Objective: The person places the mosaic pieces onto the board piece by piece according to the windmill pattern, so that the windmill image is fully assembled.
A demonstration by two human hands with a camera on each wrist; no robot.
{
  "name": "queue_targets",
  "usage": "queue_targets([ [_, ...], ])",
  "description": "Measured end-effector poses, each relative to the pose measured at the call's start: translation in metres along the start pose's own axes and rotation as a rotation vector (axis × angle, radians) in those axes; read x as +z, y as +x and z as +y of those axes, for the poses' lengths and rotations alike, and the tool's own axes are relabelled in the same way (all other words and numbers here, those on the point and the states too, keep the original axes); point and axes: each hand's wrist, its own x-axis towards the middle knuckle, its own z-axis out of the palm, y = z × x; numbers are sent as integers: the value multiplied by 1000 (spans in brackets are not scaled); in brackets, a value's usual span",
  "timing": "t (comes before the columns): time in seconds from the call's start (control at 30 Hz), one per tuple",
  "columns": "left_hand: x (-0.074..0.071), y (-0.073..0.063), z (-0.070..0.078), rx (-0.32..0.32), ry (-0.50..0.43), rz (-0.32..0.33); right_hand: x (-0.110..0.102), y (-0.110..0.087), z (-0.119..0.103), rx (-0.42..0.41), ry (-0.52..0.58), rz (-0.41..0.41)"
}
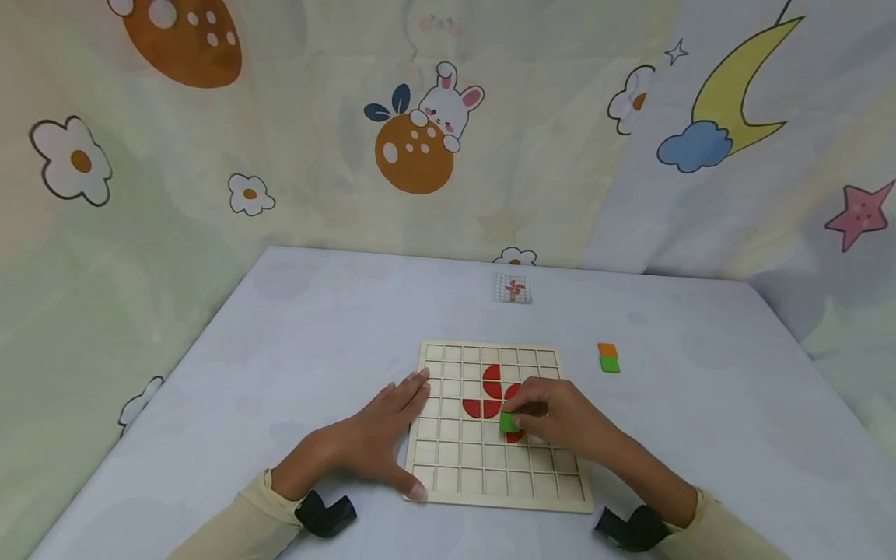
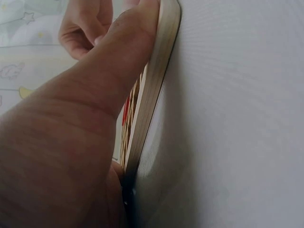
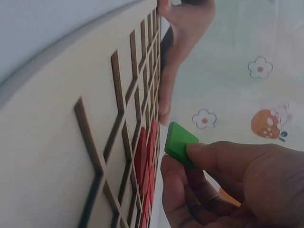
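Observation:
A wooden grid board (image 1: 458,455) lies on the table with several red quarter-circle pieces (image 1: 492,381) set in its cells near the middle. Between thumb and fingers my right hand (image 1: 570,416) pinches a green square tile (image 3: 179,142), held just above the board beside the red pieces; part of the red pattern is hidden behind that hand. My left hand (image 1: 381,432) rests along the board's left edge, its fingers spread toward the upper corner and its thumb at the lower left corner. In the left wrist view the thumb presses the board's rim (image 2: 154,85).
Right of the board lie an orange square tile (image 1: 607,350) and another green square tile (image 1: 610,365), touching each other. A small card (image 1: 513,288) with a printed red pinwheel pattern lies behind the board. A patterned cloth (image 1: 315,155) hangs around the table (image 1: 336,311).

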Motion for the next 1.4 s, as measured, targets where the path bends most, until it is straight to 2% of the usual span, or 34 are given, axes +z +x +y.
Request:
queue_targets([
  [0.37, 0, 0, 0, -6, 16, 4, 13, 8, -11, -12, -33, -28],
  [0.63, -1, 0, -3, 17, 20, 8, 17, 13, -16, -7, -146, -19],
  [0.83, -2, -1, -2, 24, 15, 10, 19, 14, -17, -6, -185, -12],
  [1.2, -2, 0, -2, 22, 10, 12, 19, 13, -14, -45, -141, -37],
  [1.4, -2, 0, -2, 22, 7, 12, 8, 11, -7, -57, -93, 54],
])
